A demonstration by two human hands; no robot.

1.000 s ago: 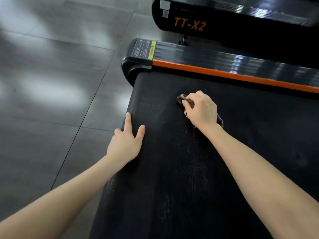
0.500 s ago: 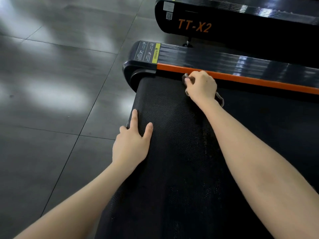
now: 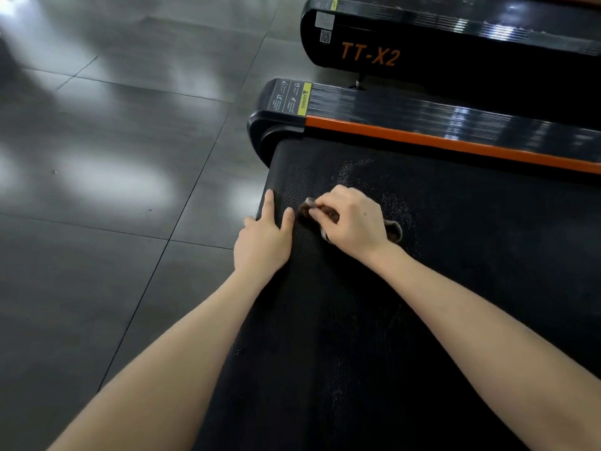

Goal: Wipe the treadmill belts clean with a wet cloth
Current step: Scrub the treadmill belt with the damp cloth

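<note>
Dark glossy floor tiles [image 3: 113,177] fill the left side. The left hand [image 3: 265,237] lies flat on the treadmill belt [image 3: 374,320] at its 9 o'clock edge, fingers [image 3: 269,203] released and spread. Just beside it at 3 o'clock, the right hand [image 3: 353,219] is clenched on a brownish cloth [image 3: 394,232] pressed to the belt. At 1 o'clock run the orange side rail [image 3: 455,143] and a second treadmill [image 3: 422,50] marked TT-X2.

Both hands rest on the belt [image 3: 390,320]: left hand [image 3: 263,242] at its left edge, right hand [image 3: 353,219] just beside it.
</note>
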